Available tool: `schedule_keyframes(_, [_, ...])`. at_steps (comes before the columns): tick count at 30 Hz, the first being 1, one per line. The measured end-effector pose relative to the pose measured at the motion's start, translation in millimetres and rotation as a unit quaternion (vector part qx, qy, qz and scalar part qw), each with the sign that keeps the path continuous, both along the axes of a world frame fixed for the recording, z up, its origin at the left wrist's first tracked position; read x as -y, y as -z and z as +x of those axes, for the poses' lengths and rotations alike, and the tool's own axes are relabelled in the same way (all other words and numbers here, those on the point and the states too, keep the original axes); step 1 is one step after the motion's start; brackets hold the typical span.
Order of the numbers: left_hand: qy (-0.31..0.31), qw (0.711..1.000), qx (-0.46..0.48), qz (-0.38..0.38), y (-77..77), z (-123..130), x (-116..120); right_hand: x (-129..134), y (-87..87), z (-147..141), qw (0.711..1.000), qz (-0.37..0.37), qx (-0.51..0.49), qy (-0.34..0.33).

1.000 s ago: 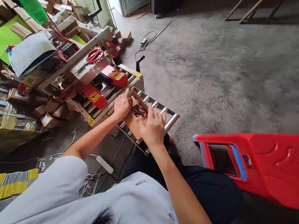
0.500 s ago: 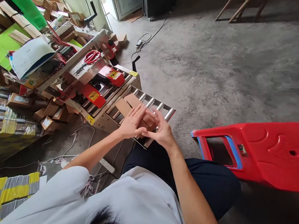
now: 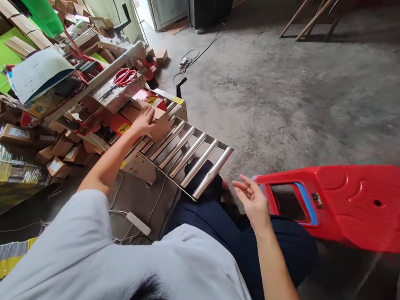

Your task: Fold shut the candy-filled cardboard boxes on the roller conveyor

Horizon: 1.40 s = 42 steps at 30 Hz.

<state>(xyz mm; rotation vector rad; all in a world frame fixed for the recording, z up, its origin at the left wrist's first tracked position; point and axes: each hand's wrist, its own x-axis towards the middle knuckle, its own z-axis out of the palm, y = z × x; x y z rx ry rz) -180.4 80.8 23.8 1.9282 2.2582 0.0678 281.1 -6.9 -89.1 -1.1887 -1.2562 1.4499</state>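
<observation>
Two sets of fingers: those of the left hand (image 3: pixel 144 122) lie extended and close together over the carton, thumb unclear; those of the right hand (image 3: pixel 256 206) are loosely parted, pinching nothing.
Carton: at the machine end of the roller table (image 3: pixel 200 162), beside the red guides (image 3: pixel 160 102), under the left hand.
Step in hand: a judgement, guiding the carton in at the guides.
Next move's demand: a further push would call for level, light pressure, carton square to the rollers.
Left arm: reaches forward to the roller table's machine end, elbow bent.
Right arm: angled forward, hand in the air beyond the roller table's near end.
Red stool (image 3: pixel 375 206): right of the roller table.
</observation>
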Motion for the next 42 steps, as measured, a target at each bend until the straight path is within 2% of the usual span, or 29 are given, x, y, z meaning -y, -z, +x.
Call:
schedule_keyframes(2, [-0.06,0.998,-0.006,0.03,-4.0,-20,-3,11,15.3,18,1.0,-0.02,0.011,0.017])
schedule_keyframes(4, [-0.086,0.989,-0.033,0.111,7.4,-9,8,21,30.5,34,0.998,-0.047,0.024,0.045])
schedule_keyframes(6, [-0.04,0.984,-0.039,0.166,37.0,27,28,30,39.6,45,0.994,-0.073,0.033,0.079])
schedule_keyframes(7, [0.004,0.987,-0.024,0.161,56.3,51,40,34,39.7,47,0.992,-0.082,0.042,0.088])
schedule_keyframes(9, [0.073,0.992,0.032,0.103,94.9,99,66,41,31.6,47,0.99,-0.091,0.068,0.087])
schedule_keyframes(10, [0.084,0.992,0.058,0.076,111.0,121,78,42,25.3,44,0.989,-0.094,0.09,0.068])
schedule_keyframes(12, [0.068,0.992,0.089,0.057,134.1,150,95,39,15.4,35,0.985,-0.105,0.118,0.076])
schedule_keyframes(15, [0.04,0.991,0.08,0.095,151.9,167,93,27,16.1,28,0.977,-0.115,0.155,0.086])
schedule_keyframes(18, [0.037,0.99,0.079,0.107,154.0,172,80,26,21.1,28,0.976,-0.114,0.17,0.067])
schedule_keyframes(23, [0.03,0.991,0.074,0.11,140.4,180,83,62,18.8,52,0.98,-0.108,0.165,0.034])
schedule_keyframes(27, [0.009,0.992,0.054,0.109,137.7,187,84,90,27.1,95,0.967,-0.131,0.198,0.093])
schedule_keyframes(30, [-0.003,0.994,0.052,0.1,137.7,191,80,101,36.2,114,0.957,-0.147,0.213,0.134])
schedule_keyframes(36, [-0.022,0.997,0.048,0.063,136.4,206,78,99,41.5,109,0.932,-0.168,0.266,0.182])
schedule_keyframes(42, [0.024,0.996,0.075,0.031,142.5,221,84,93,37.1,111,0.924,-0.176,0.291,0.172])
